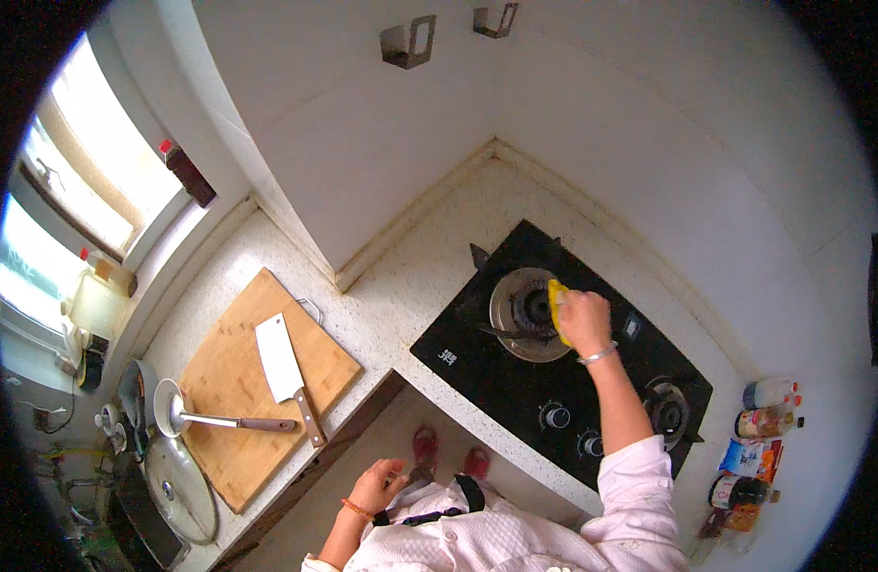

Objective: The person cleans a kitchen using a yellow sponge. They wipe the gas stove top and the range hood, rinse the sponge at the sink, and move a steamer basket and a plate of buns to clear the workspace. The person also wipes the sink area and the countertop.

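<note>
My right hand (585, 322) is closed around a yellow cleaning cloth (556, 304), pressing it near the right side of a gas burner (532, 304) with a round metal drip pan. That burner belongs to a black glass gas cooktop (453, 325). A dark pan-support piece (507, 332) lies across the lower part of the burner. My left hand (377, 486) hangs in front of my body, away from the counter, with its fingers loosely curled and nothing seen in it.
On the left counter, a wooden cutting board (232, 386) carries a cleaver (278, 357) and a ladle (224, 420). A glass pot lid (178, 493) leans by it. Several bottles (743, 491) stand at the right; a second burner (666, 411) and knobs (555, 416) are near my right forearm.
</note>
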Demonstrator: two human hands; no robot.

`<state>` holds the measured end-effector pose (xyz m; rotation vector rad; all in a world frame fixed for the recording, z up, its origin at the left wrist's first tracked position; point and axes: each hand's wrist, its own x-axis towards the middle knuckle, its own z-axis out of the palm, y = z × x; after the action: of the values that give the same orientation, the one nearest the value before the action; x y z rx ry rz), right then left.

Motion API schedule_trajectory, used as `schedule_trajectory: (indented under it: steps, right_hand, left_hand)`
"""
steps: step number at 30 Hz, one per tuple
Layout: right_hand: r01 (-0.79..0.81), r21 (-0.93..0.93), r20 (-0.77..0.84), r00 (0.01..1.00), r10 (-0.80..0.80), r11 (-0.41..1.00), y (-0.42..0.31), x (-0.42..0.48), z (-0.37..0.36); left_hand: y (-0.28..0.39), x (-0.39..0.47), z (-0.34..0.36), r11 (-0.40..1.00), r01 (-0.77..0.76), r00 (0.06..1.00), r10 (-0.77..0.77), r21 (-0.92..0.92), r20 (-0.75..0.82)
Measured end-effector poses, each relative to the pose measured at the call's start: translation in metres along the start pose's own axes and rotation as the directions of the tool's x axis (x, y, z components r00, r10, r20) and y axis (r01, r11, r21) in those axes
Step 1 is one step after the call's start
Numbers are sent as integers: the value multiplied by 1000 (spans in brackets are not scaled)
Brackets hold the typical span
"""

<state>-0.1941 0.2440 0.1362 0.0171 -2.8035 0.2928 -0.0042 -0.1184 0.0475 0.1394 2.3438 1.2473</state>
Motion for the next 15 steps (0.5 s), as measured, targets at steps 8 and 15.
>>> schedule_trajectory:
  steps: [8, 15]
  right_hand:
    - [-53, 152, -2, 999, 53, 987, -89, 12, 64]
    - [-75, 144, -32, 996, 81, 987, -127, -1, 122]
  left_hand:
    - [-25, -5, -15, 995, 34, 997, -41, -94, -70]
    - [-59, -18, -24, 972, 162, 983, -174, -171, -60]
